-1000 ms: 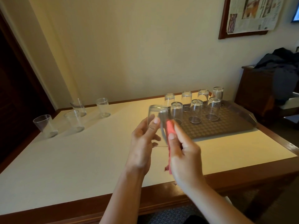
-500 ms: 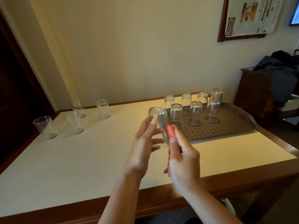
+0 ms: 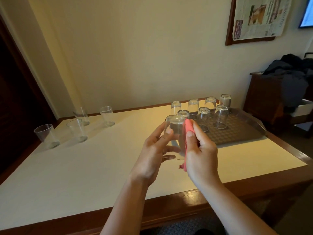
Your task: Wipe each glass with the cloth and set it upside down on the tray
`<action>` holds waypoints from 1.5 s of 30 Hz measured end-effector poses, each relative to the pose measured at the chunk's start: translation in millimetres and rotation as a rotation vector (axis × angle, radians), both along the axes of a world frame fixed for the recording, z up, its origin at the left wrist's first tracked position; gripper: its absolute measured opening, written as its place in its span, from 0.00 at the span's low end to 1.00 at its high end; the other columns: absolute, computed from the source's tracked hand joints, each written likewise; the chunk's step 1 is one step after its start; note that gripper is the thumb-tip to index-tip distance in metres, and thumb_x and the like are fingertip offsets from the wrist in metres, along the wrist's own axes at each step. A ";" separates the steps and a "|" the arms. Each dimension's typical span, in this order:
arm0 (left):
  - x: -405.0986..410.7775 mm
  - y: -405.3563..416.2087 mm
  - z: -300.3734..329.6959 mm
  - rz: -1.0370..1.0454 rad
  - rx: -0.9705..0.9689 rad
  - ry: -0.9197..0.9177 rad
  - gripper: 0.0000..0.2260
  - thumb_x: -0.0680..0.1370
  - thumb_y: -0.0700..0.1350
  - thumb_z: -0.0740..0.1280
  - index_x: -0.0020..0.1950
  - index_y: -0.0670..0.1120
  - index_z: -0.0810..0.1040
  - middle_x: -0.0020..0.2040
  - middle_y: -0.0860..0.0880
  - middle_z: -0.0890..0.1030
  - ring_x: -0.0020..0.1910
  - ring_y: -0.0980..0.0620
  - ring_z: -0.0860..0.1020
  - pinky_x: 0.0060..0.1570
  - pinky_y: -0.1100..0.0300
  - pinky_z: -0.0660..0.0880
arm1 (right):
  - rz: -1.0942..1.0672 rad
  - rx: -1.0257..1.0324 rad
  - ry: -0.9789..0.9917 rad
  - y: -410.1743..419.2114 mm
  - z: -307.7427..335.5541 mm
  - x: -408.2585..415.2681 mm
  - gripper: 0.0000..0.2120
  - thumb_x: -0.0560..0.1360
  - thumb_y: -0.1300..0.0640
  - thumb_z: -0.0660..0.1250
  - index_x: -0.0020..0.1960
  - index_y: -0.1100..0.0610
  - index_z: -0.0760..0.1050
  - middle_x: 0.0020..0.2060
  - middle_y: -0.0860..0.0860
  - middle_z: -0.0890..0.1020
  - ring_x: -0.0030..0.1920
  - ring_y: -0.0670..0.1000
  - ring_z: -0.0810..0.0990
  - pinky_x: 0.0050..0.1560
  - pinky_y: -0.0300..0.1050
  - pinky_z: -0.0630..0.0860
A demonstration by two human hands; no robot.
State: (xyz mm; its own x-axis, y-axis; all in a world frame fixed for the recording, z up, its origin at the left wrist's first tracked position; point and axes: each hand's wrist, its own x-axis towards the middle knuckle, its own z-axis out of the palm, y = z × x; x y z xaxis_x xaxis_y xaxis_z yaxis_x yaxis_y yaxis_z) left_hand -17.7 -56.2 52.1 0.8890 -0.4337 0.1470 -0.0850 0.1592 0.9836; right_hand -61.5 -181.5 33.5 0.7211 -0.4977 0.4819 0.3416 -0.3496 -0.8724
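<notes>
Still glass [image 3: 175,128] between hands [image 3: 199,150]

I am seeing my left hand [image 3: 152,155] and right hand [image 3: 200,153] wearing no gloves or rings, both forearms showing bare, without sleeves

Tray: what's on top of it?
Seven upturned glasses stand on the tray in two rows. The held glass and the cloth cover its near-left corner, so that part is hidden.

Dim warm light, soft blur, bowed edges
</notes>
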 end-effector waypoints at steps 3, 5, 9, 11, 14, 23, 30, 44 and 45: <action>-1.6 -5.1 5.4 0.182 0.004 -0.072 0.26 0.75 0.61 0.71 0.71 0.53 0.80 0.49 0.55 0.83 0.44 0.52 0.77 0.45 0.57 0.70 | 0.047 -0.045 -0.049 17.0 -6.0 -11.0 0.17 0.83 0.45 0.56 0.70 0.34 0.68 0.49 0.41 0.83 0.43 0.44 0.81 0.44 0.50 0.83; -0.3 -5.2 4.5 0.237 0.031 -0.079 0.24 0.74 0.64 0.68 0.67 0.56 0.82 0.46 0.59 0.84 0.46 0.52 0.77 0.48 0.55 0.70 | 0.067 -0.098 -0.073 25.9 -13.5 -21.9 0.16 0.82 0.44 0.56 0.65 0.27 0.67 0.37 0.36 0.78 0.33 0.42 0.77 0.35 0.44 0.80; -2.3 -3.3 5.2 0.034 0.047 0.074 0.13 0.76 0.62 0.65 0.60 0.70 0.80 0.58 0.51 0.87 0.56 0.47 0.84 0.56 0.49 0.73 | 0.030 0.009 0.000 8.8 -6.7 -9.9 0.17 0.83 0.50 0.59 0.71 0.41 0.68 0.52 0.43 0.83 0.38 0.44 0.80 0.36 0.45 0.80; -3.0 -3.3 4.8 0.000 0.024 0.054 0.19 0.76 0.57 0.69 0.67 0.63 0.77 0.57 0.47 0.87 0.51 0.46 0.84 0.52 0.49 0.73 | 0.027 0.064 0.041 -2.1 3.9 -5.7 0.18 0.83 0.52 0.59 0.73 0.47 0.69 0.62 0.45 0.79 0.46 0.42 0.83 0.36 0.37 0.80; -2.7 -5.9 7.7 0.121 -0.064 -0.029 0.23 0.73 0.54 0.75 0.68 0.56 0.77 0.50 0.50 0.86 0.44 0.50 0.81 0.44 0.54 0.72 | 0.090 0.019 -0.011 7.7 3.9 -17.5 0.18 0.84 0.54 0.58 0.72 0.41 0.69 0.47 0.47 0.84 0.32 0.45 0.80 0.26 0.45 0.78; -1.1 -7.3 11.1 -0.010 0.001 -0.032 0.26 0.81 0.55 0.70 0.78 0.55 0.69 0.61 0.48 0.85 0.52 0.46 0.83 0.48 0.52 0.77 | 0.058 0.003 -0.019 -7.7 17.5 -5.8 0.17 0.84 0.54 0.58 0.69 0.38 0.68 0.54 0.43 0.82 0.41 0.39 0.81 0.33 0.34 0.77; 1.6 -6.3 7.0 0.038 0.102 0.000 0.28 0.77 0.64 0.67 0.77 0.59 0.71 0.59 0.53 0.86 0.56 0.43 0.84 0.53 0.50 0.75 | 0.091 -0.029 -0.037 9.8 1.0 -19.4 0.20 0.84 0.54 0.58 0.63 0.26 0.67 0.36 0.38 0.79 0.28 0.44 0.77 0.29 0.48 0.79; -0.8 3.2 14.4 -0.193 0.074 -0.020 0.18 0.81 0.61 0.63 0.72 0.68 0.74 0.63 0.50 0.84 0.55 0.46 0.84 0.59 0.44 0.74 | 0.070 0.139 -0.020 -6.3 21.4 -11.1 0.18 0.83 0.56 0.59 0.70 0.43 0.68 0.53 0.30 0.78 0.54 0.40 0.82 0.46 0.33 0.80; -0.9 1.9 13.6 -0.158 0.024 -0.045 0.18 0.81 0.58 0.65 0.72 0.65 0.75 0.60 0.49 0.84 0.52 0.47 0.83 0.55 0.46 0.74 | 0.090 0.157 -0.020 -3.6 22.5 -13.6 0.18 0.83 0.56 0.59 0.70 0.42 0.68 0.49 0.29 0.79 0.51 0.43 0.83 0.41 0.34 0.80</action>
